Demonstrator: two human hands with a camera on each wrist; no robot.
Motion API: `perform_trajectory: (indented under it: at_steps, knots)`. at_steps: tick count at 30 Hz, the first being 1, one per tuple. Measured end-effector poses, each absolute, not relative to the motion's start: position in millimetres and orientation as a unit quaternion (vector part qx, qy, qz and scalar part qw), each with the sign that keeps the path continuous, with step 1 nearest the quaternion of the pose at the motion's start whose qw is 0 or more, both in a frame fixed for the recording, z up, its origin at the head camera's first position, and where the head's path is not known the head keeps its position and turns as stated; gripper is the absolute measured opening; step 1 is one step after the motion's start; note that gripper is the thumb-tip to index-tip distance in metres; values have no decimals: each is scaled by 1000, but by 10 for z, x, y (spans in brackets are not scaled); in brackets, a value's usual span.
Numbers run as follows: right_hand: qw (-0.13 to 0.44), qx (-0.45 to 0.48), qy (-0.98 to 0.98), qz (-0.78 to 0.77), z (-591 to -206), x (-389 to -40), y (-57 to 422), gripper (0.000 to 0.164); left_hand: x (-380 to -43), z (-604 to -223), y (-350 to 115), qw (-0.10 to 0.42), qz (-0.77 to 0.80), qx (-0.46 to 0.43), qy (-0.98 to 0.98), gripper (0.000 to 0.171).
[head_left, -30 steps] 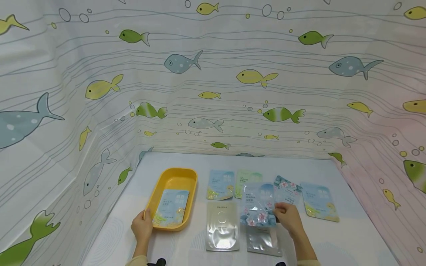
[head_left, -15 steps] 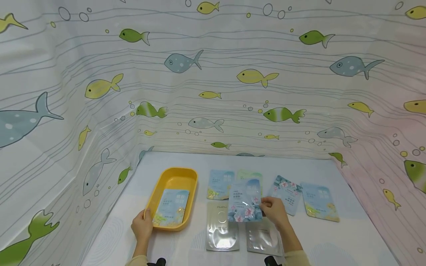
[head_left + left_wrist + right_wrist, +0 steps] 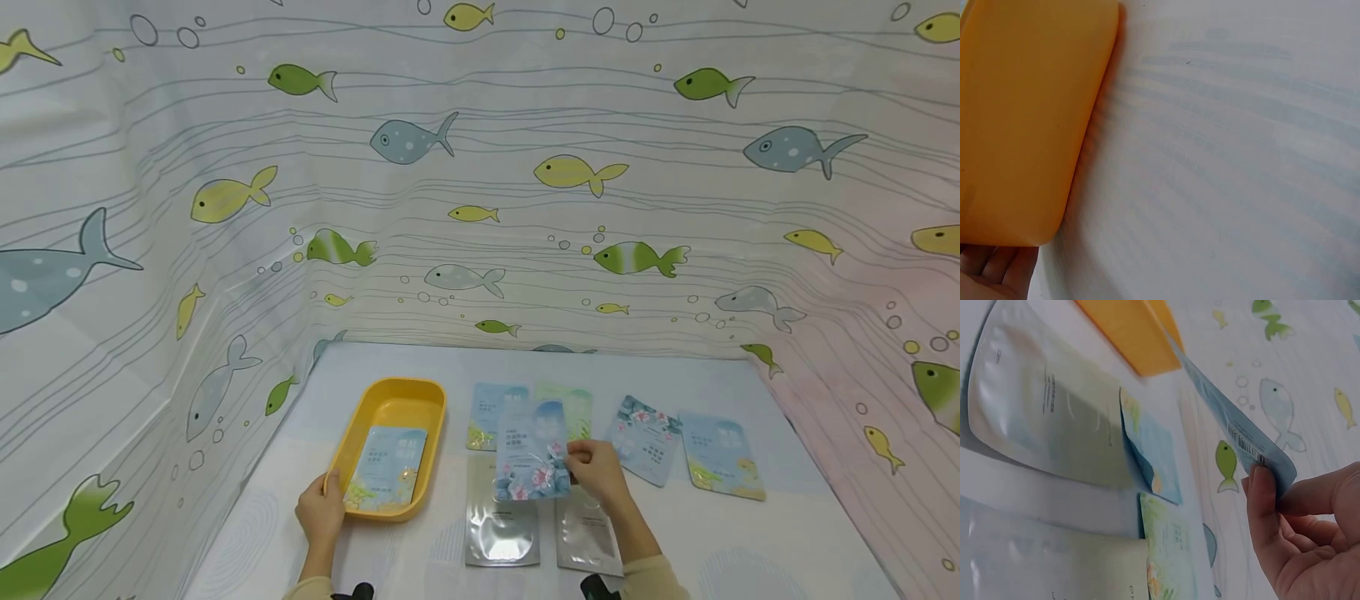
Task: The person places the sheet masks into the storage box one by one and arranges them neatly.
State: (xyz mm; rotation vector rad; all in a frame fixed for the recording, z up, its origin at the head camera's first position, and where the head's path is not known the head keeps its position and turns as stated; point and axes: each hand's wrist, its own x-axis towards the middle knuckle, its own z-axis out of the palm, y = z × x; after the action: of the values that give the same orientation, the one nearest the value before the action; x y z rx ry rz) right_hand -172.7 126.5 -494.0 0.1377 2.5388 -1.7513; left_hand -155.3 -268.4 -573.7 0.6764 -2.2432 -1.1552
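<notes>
My right hand pinches the right edge of a blue face mask packet printed with pink flowers. The packet is raised above the table and partly covers the packets beneath. In the right wrist view, thumb and fingers grip the packet's edge, and a barcode shows on its back. My left hand holds the near left corner of a yellow tray. From the left wrist, its fingers show against the tray's outer wall. Inside the tray lies a light-blue mask packet with yellow flowers.
Silver packets lie nearest me. Behind are a light-blue packet and a green packet. Further right lie a floral packet and another light-blue packet. A fish-printed curtain surrounds the table.
My right hand has moved left with the blue floral packet, from above the right silver packet to over the left one. My left hand and the tray have stayed put.
</notes>
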Motion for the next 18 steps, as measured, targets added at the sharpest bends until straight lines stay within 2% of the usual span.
perform_trajectory:
  at_steps: [10,18]
  knots:
    - [39,22,813,-581,-4989,-1774,996,26,-1542,-5763,-2701,254,-426,252,-831,31]
    - [82,-1,798,-596,-4963,-1844,821,27,-1551,-5744,-2695,255,-428,253,-829,31]
